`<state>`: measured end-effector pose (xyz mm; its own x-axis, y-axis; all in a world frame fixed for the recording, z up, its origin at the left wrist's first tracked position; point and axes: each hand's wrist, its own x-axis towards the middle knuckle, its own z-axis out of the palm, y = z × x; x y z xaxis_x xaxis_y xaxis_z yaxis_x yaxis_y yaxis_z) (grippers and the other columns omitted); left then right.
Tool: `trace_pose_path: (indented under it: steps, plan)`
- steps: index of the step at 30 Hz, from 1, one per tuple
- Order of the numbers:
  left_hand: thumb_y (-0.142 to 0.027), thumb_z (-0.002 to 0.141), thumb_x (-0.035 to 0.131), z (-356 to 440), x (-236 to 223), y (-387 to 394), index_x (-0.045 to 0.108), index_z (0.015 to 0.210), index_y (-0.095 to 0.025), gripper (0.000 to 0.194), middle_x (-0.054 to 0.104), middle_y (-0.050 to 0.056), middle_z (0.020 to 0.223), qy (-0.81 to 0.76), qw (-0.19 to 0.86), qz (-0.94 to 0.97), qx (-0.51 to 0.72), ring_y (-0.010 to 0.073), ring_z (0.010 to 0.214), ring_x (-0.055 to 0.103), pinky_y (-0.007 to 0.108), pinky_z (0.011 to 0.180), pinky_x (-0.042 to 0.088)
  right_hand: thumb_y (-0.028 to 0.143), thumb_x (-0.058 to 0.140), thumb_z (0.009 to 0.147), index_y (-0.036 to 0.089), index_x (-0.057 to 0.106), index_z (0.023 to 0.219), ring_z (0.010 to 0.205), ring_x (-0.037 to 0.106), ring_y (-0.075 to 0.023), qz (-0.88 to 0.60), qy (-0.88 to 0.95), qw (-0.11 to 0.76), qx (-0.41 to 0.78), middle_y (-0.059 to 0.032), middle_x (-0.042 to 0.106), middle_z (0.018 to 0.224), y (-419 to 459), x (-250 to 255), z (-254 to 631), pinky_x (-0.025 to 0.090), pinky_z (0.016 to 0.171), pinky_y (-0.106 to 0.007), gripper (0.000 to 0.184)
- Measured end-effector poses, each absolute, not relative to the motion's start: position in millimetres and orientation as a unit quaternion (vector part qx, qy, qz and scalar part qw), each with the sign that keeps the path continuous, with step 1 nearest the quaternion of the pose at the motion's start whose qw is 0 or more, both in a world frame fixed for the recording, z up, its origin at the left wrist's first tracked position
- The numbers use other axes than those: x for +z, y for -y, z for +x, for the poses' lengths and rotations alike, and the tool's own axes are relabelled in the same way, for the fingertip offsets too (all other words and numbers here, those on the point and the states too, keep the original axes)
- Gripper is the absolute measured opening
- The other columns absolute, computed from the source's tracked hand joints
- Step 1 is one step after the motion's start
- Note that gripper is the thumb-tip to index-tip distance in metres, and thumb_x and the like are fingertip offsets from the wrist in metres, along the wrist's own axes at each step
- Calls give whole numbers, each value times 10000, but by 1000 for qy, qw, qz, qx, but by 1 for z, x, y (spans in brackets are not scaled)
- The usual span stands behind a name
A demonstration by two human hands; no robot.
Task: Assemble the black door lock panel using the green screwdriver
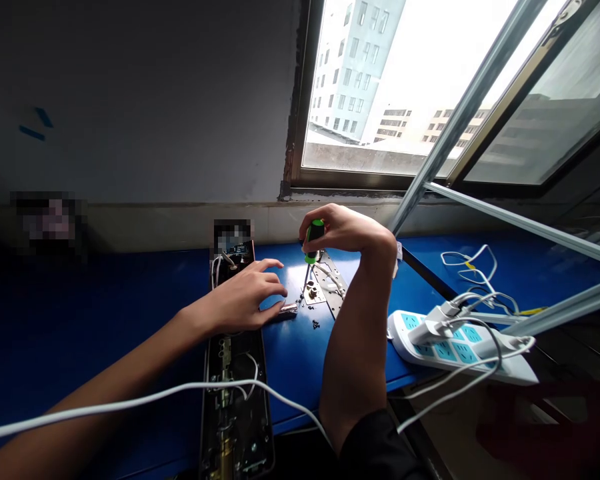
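My right hand (347,228) grips a screwdriver (317,231) by its green and black handle. The shaft points down, its tip among small dark screws (315,325) scattered on the blue table. Beside the tip lies a small metal plate (312,293) with a round brass-coloured part, and a perforated metal plate (325,283) adjoins it. My left hand (253,293) has its fingers spread above a long black housing (260,413) with metal mechanism parts inside. Its thumb is close to a small shiny metal piece (289,310); whether they touch, I cannot tell.
A white power strip (445,348) with plugged-in chargers stands at the right. A white cable (170,390) crosses the foreground over the housing. Metal frame bars (460,100) slant across the right side. Behind the blue table (105,300) are a wall and a window.
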<state>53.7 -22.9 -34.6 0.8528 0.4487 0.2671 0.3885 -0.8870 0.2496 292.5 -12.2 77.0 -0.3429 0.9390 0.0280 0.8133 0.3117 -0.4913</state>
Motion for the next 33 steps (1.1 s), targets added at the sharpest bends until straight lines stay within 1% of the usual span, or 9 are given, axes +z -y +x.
trace_pose_path:
  steps: [6, 14, 19, 25, 28, 30, 33]
  plan:
    - [-280, 985, 614, 54, -35, 22, 765, 1022, -194, 178, 787, 78, 1009, -214, 91, 958, 170, 343, 1432, 456, 479, 1121, 462, 235, 793, 741, 230, 765, 876, 771, 660, -154, -526, 803, 176, 219, -2, 727, 854, 12, 76, 296, 497, 635, -256, 138]
    - [-288, 986, 615, 53, -36, 22, 764, 1008, -193, 178, 788, 78, 1014, -220, 87, 957, 168, 335, 1432, 457, 477, 1127, 461, 241, 780, 752, 228, 763, 916, 767, 687, -173, -509, 806, 187, 238, -15, 735, 840, 9, 73, 298, 530, 663, -277, 165]
    - [-302, 992, 606, 53, -36, 21, 767, 984, -200, 191, 790, 74, 1002, -219, 84, 958, 165, 336, 1429, 462, 480, 1116, 471, 256, 786, 757, 235, 764, 935, 775, 689, -174, -492, 807, 211, 250, -21, 742, 868, 10, 72, 302, 541, 666, -284, 181]
    - [-287, 986, 608, 53, -34, 22, 773, 990, -193, 190, 790, 84, 985, -221, 82, 958, 161, 338, 1421, 471, 485, 1116, 480, 289, 810, 753, 236, 776, 944, 727, 665, -156, -488, 804, 226, 253, -17, 723, 822, 11, 72, 304, 526, 642, -276, 201]
    - [-272, 987, 601, 53, -33, 22, 778, 991, -186, 197, 785, 91, 987, -224, 82, 956, 172, 328, 1405, 485, 467, 1104, 494, 305, 828, 739, 224, 777, 931, 699, 644, -151, -489, 802, 232, 251, -18, 705, 790, 13, 74, 304, 513, 624, -277, 215]
    - [-255, 977, 612, 53, -33, 22, 782, 994, -183, 186, 782, 95, 1004, -232, 83, 951, 187, 326, 1394, 492, 458, 1082, 511, 317, 826, 745, 213, 774, 950, 695, 634, -150, -482, 802, 247, 252, -22, 696, 783, 16, 76, 304, 502, 613, -279, 236]
    - [-264, 938, 683, 52, -32, 21, 790, 1022, -182, 158, 783, 104, 1030, -251, 81, 943, 203, 346, 1393, 485, 484, 1057, 528, 353, 795, 783, 204, 757, 1013, 688, 623, -145, -467, 799, 294, 240, -20, 687, 787, 23, 79, 303, 469, 582, -272, 277]
